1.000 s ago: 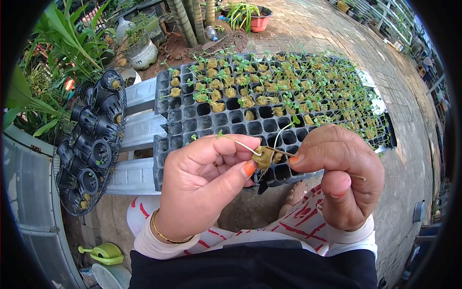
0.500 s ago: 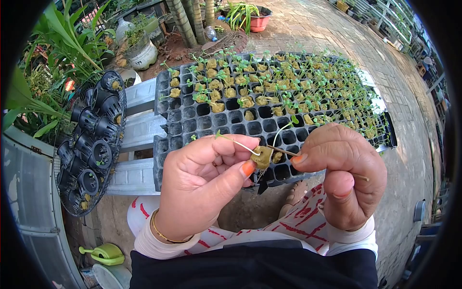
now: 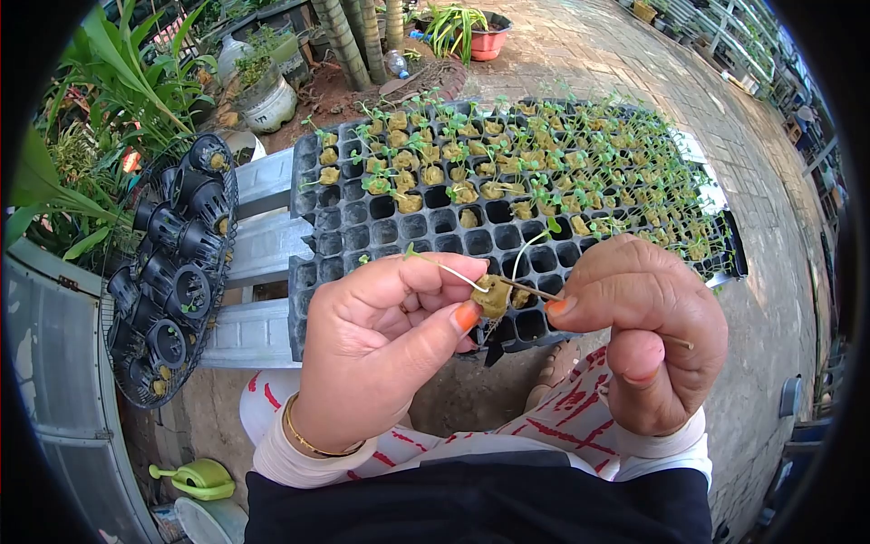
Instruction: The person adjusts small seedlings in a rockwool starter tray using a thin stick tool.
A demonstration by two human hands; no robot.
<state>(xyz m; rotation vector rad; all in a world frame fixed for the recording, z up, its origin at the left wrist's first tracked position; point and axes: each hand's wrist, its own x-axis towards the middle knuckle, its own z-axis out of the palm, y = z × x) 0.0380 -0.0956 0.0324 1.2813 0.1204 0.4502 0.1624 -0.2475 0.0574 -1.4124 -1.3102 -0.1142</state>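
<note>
Between the thumb and fingers of my left hand [image 3: 381, 335] is a small brown-green grow plug [image 3: 490, 299]. A pale seedling [image 3: 460, 275] leans left out of it, and fine roots hang below. My right hand [image 3: 652, 326] pinches a thin wooden stick [image 3: 535, 291], whose far end meets the plug's upper right side. Another seedling stem [image 3: 519, 258] curves up behind the stick, its leaf above; its base is partly hidden. Both hands are over the near edge of a black seedling tray [image 3: 331, 240]. Several plugs with green sprouts fill its far and right cells.
Left of the tray, a black mesh basket [image 3: 231, 218] holds several net pots [image 3: 192, 288]. Metal slats [image 3: 258, 236] support the tray. A green watering can [image 3: 201, 478] is at lower left, and a red planter [image 3: 489, 41] stands on the paving beyond.
My right hand has shifted very slightly left, and the stick's tip has tilted a little against the plug. My left hand and the plug stay almost where they were.
</note>
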